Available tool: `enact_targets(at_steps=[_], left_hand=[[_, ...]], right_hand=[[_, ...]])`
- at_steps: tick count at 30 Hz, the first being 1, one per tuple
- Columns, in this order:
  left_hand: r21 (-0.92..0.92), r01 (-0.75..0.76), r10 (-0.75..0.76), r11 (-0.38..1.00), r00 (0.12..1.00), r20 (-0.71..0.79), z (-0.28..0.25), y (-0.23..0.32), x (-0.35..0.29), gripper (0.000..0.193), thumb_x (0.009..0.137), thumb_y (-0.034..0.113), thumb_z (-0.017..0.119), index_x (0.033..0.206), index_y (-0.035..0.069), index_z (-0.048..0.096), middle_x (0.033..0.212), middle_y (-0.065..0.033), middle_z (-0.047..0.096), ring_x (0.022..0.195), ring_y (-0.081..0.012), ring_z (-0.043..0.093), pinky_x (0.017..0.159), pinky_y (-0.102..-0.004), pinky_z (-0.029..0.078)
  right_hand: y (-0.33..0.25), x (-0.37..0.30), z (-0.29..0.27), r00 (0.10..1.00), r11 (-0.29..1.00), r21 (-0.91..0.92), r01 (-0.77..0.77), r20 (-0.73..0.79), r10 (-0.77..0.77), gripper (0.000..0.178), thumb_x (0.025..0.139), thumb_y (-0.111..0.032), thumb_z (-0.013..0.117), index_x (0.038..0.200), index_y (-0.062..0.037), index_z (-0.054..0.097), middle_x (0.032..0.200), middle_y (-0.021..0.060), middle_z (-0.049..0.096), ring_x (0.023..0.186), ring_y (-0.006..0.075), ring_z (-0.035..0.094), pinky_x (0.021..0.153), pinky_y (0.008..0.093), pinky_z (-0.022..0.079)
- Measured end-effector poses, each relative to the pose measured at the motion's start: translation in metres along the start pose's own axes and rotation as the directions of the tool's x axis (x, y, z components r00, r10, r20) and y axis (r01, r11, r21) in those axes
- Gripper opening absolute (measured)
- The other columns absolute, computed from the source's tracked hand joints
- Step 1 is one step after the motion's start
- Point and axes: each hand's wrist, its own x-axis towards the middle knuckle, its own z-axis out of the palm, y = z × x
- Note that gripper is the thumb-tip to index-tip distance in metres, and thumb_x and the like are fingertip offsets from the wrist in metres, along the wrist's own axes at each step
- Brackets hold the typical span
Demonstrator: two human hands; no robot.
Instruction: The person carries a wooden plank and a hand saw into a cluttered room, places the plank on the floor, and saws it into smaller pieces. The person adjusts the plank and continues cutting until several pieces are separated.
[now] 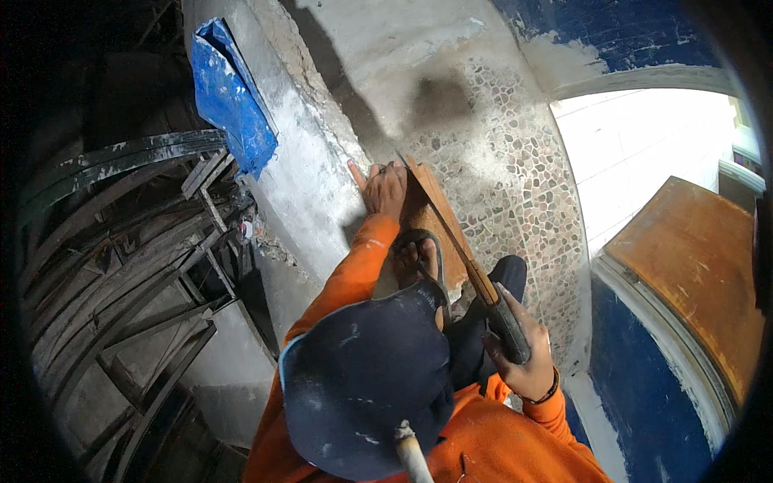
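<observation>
My left hand lies with fingers spread at the far end of a brown wooden board, beside the rough concrete ledge. My right hand is closed round the dark handle of a long, thin-bladed hand tool. Its blade runs along the board toward the far end. Seen nearly edge-on, the blade does not show whether it has teeth. A sandalled foot is at the board's near left side. The dark cap hides much of what lies below it.
The concrete ledge runs along the left, with a crumpled blue sheet on it. Beyond it lies a dark heap of metal frames. Pebble-patterned tiles cover the floor. A brown panel stands at right, next to a blue wall.
</observation>
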Motion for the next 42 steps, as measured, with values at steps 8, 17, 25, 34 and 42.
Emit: enact_targets(at_steps=[8,17,25,34,42], left_hand=[[0.044,-0.084,0.089,0.995,0.990,-0.114,0.020,-0.010,0.003,0.041,0.095,0.018,0.058,0.055,0.011,0.062,0.051,-0.0081,0.054,0.068,-0.0251,0.060,0.114,-0.0674,0.020],[0.059,0.091,-0.097,0.994,0.989,0.108,-0.012,0.026,0.012,0.034,0.096,0.024,0.054,0.071,0.008,0.071,0.064,-0.0091,0.063,0.079,-0.0235,0.064,0.118,-0.0600,0.013],[0.135,0.091,-0.109,0.987,0.985,0.134,-0.012,0.001,0.007,0.036,0.098,0.025,0.051,0.075,0.007,0.072,0.064,-0.0088,0.063,0.078,-0.0244,0.064,0.117,-0.0618,0.015],[0.040,0.074,-0.079,0.996,0.988,0.134,-0.008,-0.005,0.004,0.039,0.101,0.020,0.044,0.076,0.008,0.072,0.073,-0.0102,0.066,0.082,-0.0265,0.065,0.119,-0.0589,0.008],[0.105,0.034,-0.035,0.994,0.999,0.006,0.003,0.016,0.008,0.035,0.096,0.025,0.053,0.070,0.010,0.069,0.065,-0.0093,0.063,0.074,-0.0253,0.063,0.116,-0.0629,0.015]], right_hand=[[0.000,0.041,0.040,0.984,0.983,0.053,-0.173,-0.027,0.175,0.072,0.074,-0.001,0.063,0.143,0.0047,0.042,0.121,0.0229,0.065,0.112,0.0221,0.064,0.096,0.0299,0.045],[0.033,-0.022,0.014,0.994,0.999,0.023,-0.047,-0.101,0.049,0.071,0.075,-0.001,0.057,0.144,0.0058,0.040,0.121,0.0202,0.064,0.111,0.0239,0.063,0.101,0.0319,0.042],[-0.015,-0.013,0.018,0.998,0.997,-0.038,-0.062,-0.005,0.062,0.071,0.075,-0.002,0.057,0.144,0.0037,0.041,0.102,0.0197,0.069,0.093,0.0199,0.069,0.088,0.0294,0.050],[0.054,0.027,0.046,0.985,0.970,-0.222,0.099,-0.119,-0.128,0.069,0.074,-0.004,0.063,0.141,0.0016,0.046,0.125,0.0236,0.063,0.106,0.0324,0.068,0.093,0.0335,0.049],[0.079,0.008,0.037,0.987,0.996,-0.086,0.019,-0.156,-0.033,0.071,0.073,-0.003,0.061,0.141,0.0019,0.045,0.118,0.0232,0.065,0.110,0.0242,0.067,0.095,0.0294,0.047]])
